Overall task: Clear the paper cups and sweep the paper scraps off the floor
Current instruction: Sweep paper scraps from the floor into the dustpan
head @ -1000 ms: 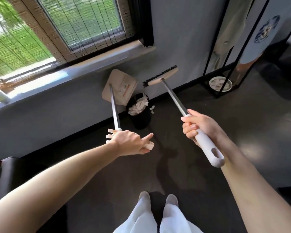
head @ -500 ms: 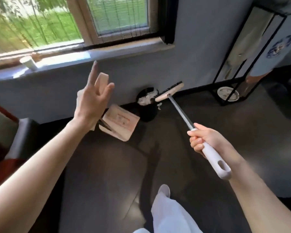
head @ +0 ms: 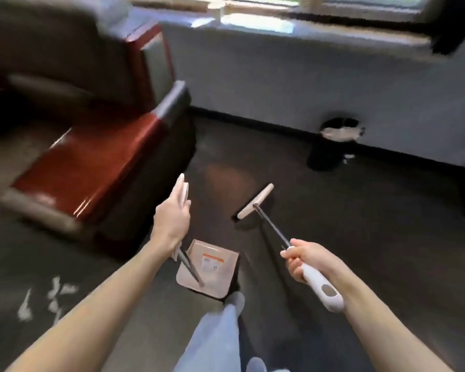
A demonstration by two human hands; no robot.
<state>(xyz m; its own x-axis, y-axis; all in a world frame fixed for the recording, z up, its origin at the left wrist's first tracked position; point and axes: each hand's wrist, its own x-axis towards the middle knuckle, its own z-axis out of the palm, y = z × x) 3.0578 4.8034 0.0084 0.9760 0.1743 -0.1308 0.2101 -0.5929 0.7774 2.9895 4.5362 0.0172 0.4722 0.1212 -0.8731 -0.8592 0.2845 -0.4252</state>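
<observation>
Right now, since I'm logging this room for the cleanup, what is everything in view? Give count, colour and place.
broom: one; beige head, dark shaft, white grip; head near the floor, mid-room.
dustpan: one; beige; low by the person's feet.
paper scraps: several; white; floor at lower left.
bin: one; black, white paper inside; against the wall, right.
cup: apparently one, blurred; pale; on the windowsill.
windowsill: one; pale; top.
armchair: one; dark with a red-brown arm; left.
legs: two; pale blue trousers; bottom centre.
left hand: holds the dustpan's handle.
right hand: grips the broom's handle.
</observation>
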